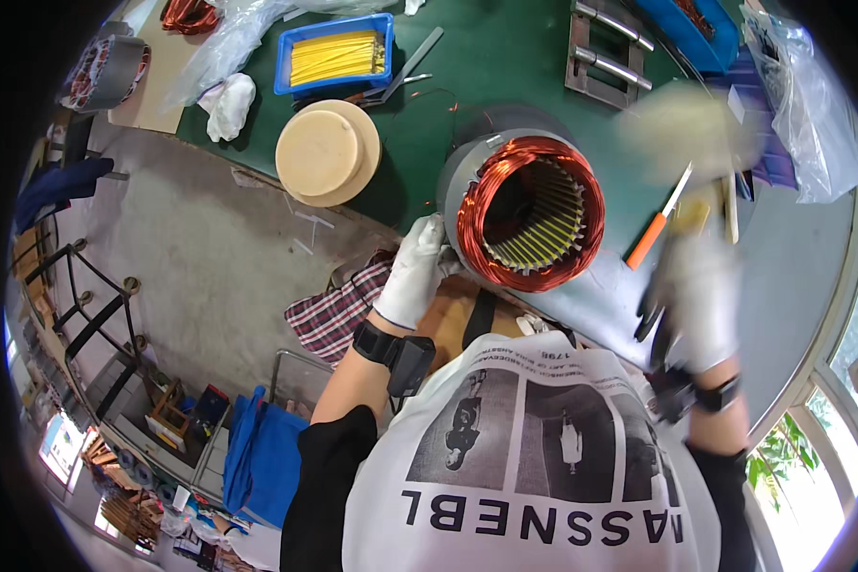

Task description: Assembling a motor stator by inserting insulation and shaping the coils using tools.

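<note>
A motor stator (576, 262) lies on its side at the table's near edge, its open end toward me. Red-brown copper windings ring that end, and yellowish strips line the slots inside. My left hand (416, 272), in a white glove, is closed against the lower left of the stator's grey shell; the fingertips are partly hidden. On the right, my gloved right hand (704, 300) is smeared by motion. Beyond it, in line with the hand, is a pale blurred head (686, 132) that looks like a mallet's. Black tool handles (649, 310) lie just left of this hand.
An orange-handled knife (648, 238) lies right of the stator. To the left stand a cream stepped round block (321, 153) and a blue tray (281, 71) of yellow strips. A metal frame with two rods (605, 62) is at the back. Plastic bags (806, 114) lie far right.
</note>
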### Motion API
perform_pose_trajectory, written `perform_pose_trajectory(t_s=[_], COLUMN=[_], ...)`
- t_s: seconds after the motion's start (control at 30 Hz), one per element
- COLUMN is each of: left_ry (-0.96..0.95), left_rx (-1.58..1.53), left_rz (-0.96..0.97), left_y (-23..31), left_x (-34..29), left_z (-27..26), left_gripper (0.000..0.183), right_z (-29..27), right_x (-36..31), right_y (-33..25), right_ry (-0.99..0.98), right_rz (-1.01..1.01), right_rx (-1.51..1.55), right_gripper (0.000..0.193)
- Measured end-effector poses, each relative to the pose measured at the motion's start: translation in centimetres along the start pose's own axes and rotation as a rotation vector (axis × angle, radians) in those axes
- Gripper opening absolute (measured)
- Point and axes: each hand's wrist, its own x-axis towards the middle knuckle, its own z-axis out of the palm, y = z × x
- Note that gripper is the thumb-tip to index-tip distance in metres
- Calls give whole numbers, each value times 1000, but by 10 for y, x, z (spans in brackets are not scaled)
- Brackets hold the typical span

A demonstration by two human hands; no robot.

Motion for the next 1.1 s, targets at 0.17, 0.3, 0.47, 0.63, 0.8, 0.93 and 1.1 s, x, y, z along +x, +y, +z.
perform_pose_trajectory(t_s=[0.17,0.3,0.47,0.63,0.8,0.93,1.1], left_ry=[57,144,74,98,158,123,137], left_rx=[-3,-268,-204,-120,-314,78,-179], left_rz=[-10,-101,-90,-102,-90,-62,-113], left_y=[14,10,22,14,20,51,18], left_x=[6,-10,18,9,12,20,5], left_z=[-13,7,3,-13,26,10,8], left_gripper=[51,49,48,47,49,52,53], right_z=[-33,-75,19,-61,28,-28,-91], right_x=[24,55,-6,64,-3,32,71], right_y=[-45,-13,-52,-39,4,-40,-13], right_ry=[-463,138,-414,-151,259,-521,112], right_rz=[141,271,283,298,-5,199,484], right_rx=[324,658,651,570,553,441,918], right_gripper=[29,27,42,30,29,36,28])
